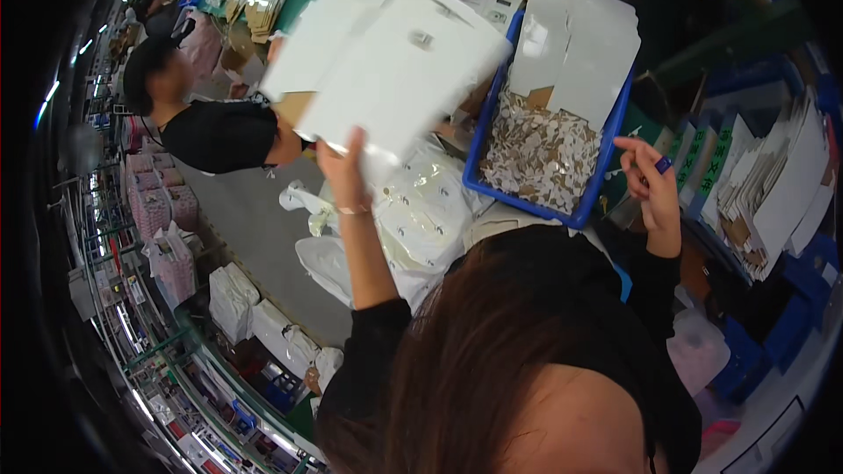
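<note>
Cardboard (386, 70), a flat white die-cut sheet with flaps, is raised over the table, pinched at its lower edge by the left hand (344, 171). The right hand (650, 180), fingers curled around a small blue object (664, 164), hovers beside a blue plastic bin (479, 167) of ragged paper scraps.

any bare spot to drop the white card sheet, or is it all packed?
One free patch: the grey surface between the co-worker in black and the white bags. Elsewhere it is crowded. The blue bin is full of card scraps, and card stacks fill the right. The left hand holds the white card sheet; the right hand pinches a small blue thing.
</note>
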{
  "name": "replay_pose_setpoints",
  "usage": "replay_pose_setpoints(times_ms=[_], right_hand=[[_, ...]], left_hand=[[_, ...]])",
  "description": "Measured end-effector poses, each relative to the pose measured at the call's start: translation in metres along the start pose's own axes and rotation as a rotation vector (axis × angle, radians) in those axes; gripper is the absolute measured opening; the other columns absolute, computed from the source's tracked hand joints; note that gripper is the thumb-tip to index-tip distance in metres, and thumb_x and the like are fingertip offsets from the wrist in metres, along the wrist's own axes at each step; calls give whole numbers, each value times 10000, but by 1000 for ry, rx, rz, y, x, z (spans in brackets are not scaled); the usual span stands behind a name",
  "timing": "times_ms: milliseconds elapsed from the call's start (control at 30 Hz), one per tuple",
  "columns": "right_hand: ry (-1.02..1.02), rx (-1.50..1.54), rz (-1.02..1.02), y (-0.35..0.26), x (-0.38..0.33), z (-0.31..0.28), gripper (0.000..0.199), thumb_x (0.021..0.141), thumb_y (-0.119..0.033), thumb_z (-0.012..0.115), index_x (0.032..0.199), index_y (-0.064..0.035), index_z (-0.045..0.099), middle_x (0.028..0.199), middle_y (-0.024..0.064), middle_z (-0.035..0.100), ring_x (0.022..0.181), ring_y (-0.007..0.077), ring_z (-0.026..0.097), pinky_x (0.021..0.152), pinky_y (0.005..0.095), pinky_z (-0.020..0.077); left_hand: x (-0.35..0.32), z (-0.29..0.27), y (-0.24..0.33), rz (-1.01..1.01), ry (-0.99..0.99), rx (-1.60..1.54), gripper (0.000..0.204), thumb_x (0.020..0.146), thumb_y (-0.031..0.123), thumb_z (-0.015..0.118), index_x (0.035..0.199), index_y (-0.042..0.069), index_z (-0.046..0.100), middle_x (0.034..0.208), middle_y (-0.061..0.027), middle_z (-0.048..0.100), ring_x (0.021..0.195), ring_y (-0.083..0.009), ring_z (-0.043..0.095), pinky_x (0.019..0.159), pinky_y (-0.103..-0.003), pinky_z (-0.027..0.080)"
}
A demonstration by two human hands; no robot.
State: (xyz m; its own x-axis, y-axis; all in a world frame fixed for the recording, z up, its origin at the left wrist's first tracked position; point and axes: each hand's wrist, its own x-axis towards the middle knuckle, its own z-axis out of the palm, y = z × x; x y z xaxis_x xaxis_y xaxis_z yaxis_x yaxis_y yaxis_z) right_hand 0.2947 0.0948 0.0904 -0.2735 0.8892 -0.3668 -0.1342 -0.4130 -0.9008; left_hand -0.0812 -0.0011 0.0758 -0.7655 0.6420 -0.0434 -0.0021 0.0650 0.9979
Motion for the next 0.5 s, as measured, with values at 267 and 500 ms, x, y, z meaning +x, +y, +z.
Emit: replay_pose_setpoints(times_ms=[267, 500], right_hand=[[31, 83, 82, 14, -13, 3, 271, 895, -194, 448, 1020, 19, 557, 708, 4, 507, 400, -7, 246, 347, 134, 156], [208, 143, 53, 26, -31, -15, 264, 893, -193, 453, 1010, 17, 560, 709, 1, 512, 402, -10, 246, 344, 135, 156]], left_hand=[[265, 39, -28, -110, 435, 114, 500, 689, 159, 683, 1053, -108, 469, 957, -220, 570, 802, -274, 584, 706, -324, 477], [255, 109, -55, -348, 656, 1061, 793, 607, 461, 676, 1135, -70, 416, 1102, -202, 465, 990, -326, 443, 819, -356, 388]])
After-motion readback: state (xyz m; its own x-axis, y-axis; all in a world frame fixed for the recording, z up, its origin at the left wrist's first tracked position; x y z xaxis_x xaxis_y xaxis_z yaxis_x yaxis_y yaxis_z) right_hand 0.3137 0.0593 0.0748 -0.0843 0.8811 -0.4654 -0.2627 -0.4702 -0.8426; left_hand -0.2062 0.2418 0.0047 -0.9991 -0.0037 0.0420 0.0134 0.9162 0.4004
